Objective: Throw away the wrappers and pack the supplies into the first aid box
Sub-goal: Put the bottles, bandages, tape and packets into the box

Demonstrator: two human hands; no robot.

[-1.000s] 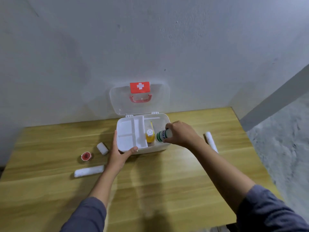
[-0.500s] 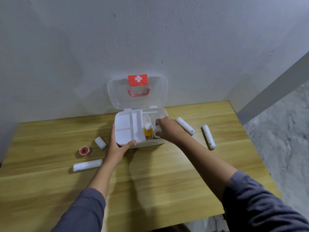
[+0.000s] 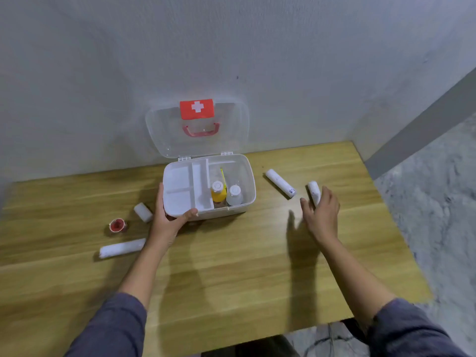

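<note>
The white first aid box (image 3: 247,176) stands open at the back of the wooden table (image 3: 231,266), its clear lid leaning on the wall. A yellow bottle (image 3: 218,193) and a white bottle (image 3: 235,195) stand upright inside its right compartment. My left hand (image 3: 168,217) grips the box's front left corner. My right hand (image 3: 322,212) hovers with fingers spread over a white roll (image 3: 314,191) right of the box; I cannot tell if it touches it. Another white roll (image 3: 280,183) lies between that roll and the box.
Left of the box lie a short white roll (image 3: 143,212), a small red tape roll (image 3: 117,225) and a long white roll (image 3: 122,248). The table's right edge drops to a grey floor (image 3: 438,202). A wall stands directly behind the box.
My right hand set the white bottle into the box beside the yellow one, let go, and moved right to the roll. The left hand has stayed on the box.
</note>
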